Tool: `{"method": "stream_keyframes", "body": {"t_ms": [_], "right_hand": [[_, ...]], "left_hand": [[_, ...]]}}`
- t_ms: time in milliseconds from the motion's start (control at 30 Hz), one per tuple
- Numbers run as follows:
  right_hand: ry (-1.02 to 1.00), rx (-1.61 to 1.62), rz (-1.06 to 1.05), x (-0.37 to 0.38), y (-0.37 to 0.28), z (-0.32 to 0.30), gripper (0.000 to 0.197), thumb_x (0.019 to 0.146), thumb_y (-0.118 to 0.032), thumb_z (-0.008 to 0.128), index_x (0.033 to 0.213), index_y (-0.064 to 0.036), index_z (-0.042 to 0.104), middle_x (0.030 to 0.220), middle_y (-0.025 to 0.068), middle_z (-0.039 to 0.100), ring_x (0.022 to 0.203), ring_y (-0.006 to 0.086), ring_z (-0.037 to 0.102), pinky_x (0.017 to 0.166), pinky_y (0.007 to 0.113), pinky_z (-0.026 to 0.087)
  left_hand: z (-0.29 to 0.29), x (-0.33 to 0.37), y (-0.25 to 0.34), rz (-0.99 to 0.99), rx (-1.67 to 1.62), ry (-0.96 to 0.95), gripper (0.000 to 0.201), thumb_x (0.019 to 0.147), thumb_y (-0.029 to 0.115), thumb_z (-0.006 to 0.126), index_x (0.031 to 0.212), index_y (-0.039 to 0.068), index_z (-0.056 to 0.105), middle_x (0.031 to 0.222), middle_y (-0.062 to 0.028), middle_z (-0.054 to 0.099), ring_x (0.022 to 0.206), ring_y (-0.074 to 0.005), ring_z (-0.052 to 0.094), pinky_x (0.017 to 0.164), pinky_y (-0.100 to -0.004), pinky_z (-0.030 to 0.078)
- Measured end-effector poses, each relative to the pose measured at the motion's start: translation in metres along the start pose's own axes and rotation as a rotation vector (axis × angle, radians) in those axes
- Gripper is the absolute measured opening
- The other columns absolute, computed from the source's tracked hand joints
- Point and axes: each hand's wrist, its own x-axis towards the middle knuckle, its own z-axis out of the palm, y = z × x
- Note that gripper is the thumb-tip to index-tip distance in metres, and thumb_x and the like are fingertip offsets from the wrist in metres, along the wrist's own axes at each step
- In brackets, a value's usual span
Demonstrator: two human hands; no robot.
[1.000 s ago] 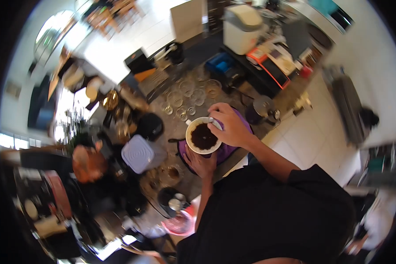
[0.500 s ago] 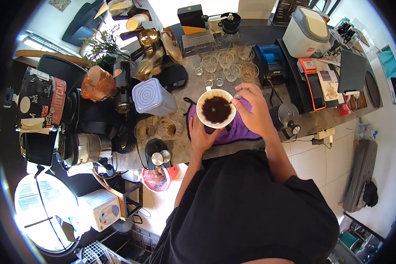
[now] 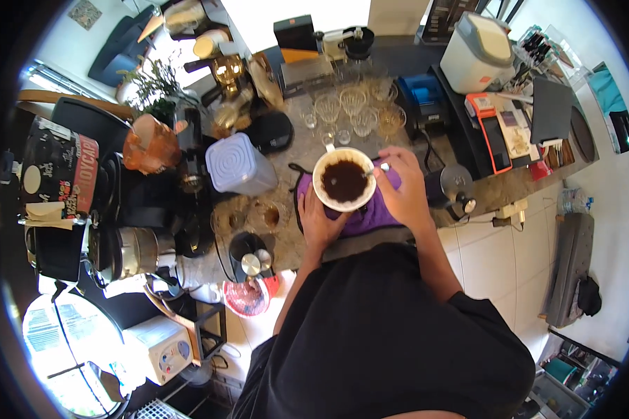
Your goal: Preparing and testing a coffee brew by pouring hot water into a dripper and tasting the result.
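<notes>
A white paper filter cone [image 3: 344, 181] full of dark wet coffee grounds stands over a purple cloth [image 3: 370, 213] on the stone counter [image 3: 297, 150]. My left hand [image 3: 316, 216] is wrapped around the dripper's lower left side. My right hand [image 3: 404, 187] grips a small metal spoon [image 3: 379, 168] whose tip reaches over the cone's right rim. What the dripper rests on is hidden beneath it.
Several empty glasses [image 3: 349, 112] stand behind the dripper. A pale lidded container [image 3: 239, 165] sits to the left, a black kettle [image 3: 454, 190] to the right. Grinders, jars and a plant [image 3: 154, 80] crowd the left end. A white appliance [image 3: 476, 52] stands far right.
The head view swung and steadied over the counter. My hands stay on the dripper; the right hand has shifted slightly along the cone's right rim with the spoon.
</notes>
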Motion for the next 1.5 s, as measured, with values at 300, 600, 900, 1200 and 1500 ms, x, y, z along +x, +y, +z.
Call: {"method": "stream_keyframes", "body": {"t_ms": [300, 600, 900, 1200, 1500], "right_hand": [[0.049, 0.028, -0.015, -0.006, -0.001, 0.001, 0.015, 0.084, -0.007, 0.066, 0.092, 0.0039, 0.060, 0.105, 0.0174, 0.062, 0.106, 0.0365, 0.056, 0.093, 0.041, 0.043], [-0.037, 0.173, 0.193, -0.007, 0.007, 0.006, 0.014, 0.092, -0.010, 0.061, 0.088, 0.0030, 0.058, 0.082, 0.0118, 0.055, 0.076, 0.0222, 0.055, 0.070, 0.033, 0.044], [-0.059, 0.346, 0.255, -0.006, 0.022, 0.009, 0.014, 0.094, -0.010, 0.060, 0.089, 0.0027, 0.058, 0.080, 0.0054, 0.054, 0.075, 0.0106, 0.052, 0.070, 0.027, 0.043], [-0.080, 0.370, 0.271, -0.009, 0.019, 0.007, 0.016, 0.092, -0.011, 0.063, 0.087, 0.0032, 0.059, 0.078, 0.0074, 0.056, 0.073, 0.0128, 0.052, 0.067, 0.028, 0.042], [-0.057, 0.289, 0.239, -0.005, 0.018, 0.006, 0.026, 0.093, -0.017, 0.064, 0.079, 0.0028, 0.055, 0.068, 0.0097, 0.053, 0.064, 0.0141, 0.047, 0.061, 0.031, 0.039]], "left_hand": [[-0.005, 0.000, 0.005, -0.015, -0.023, -0.022, 0.094, 0.069, 0.056, 0.082, 0.139, 0.002, 0.048, 0.140, -0.0206, 0.052, 0.137, -0.0341, 0.044, 0.115, -0.0537, 0.026], [-0.004, 0.003, 0.003, -0.014, -0.005, -0.032, 0.094, 0.067, 0.055, 0.084, 0.138, 0.003, 0.050, 0.140, -0.0173, 0.053, 0.137, -0.0339, 0.044, 0.115, -0.0528, 0.027], [-0.007, 0.004, -0.001, -0.036, -0.041, -0.064, 0.092, 0.063, 0.050, 0.087, 0.135, 0.004, 0.054, 0.138, -0.0161, 0.056, 0.138, -0.0324, 0.044, 0.116, -0.0508, 0.027], [-0.005, 0.000, -0.016, -0.004, -0.036, -0.182, 0.095, 0.060, 0.047, 0.088, 0.137, 0.006, 0.052, 0.142, -0.0172, 0.053, 0.141, -0.0324, 0.038, 0.119, -0.0500, 0.022], [-0.011, 0.004, -0.002, 0.023, 0.048, -0.216, 0.105, 0.058, 0.055, 0.088, 0.142, 0.007, 0.046, 0.143, -0.0161, 0.051, 0.142, -0.0319, 0.037, 0.118, -0.0513, 0.022]]}}
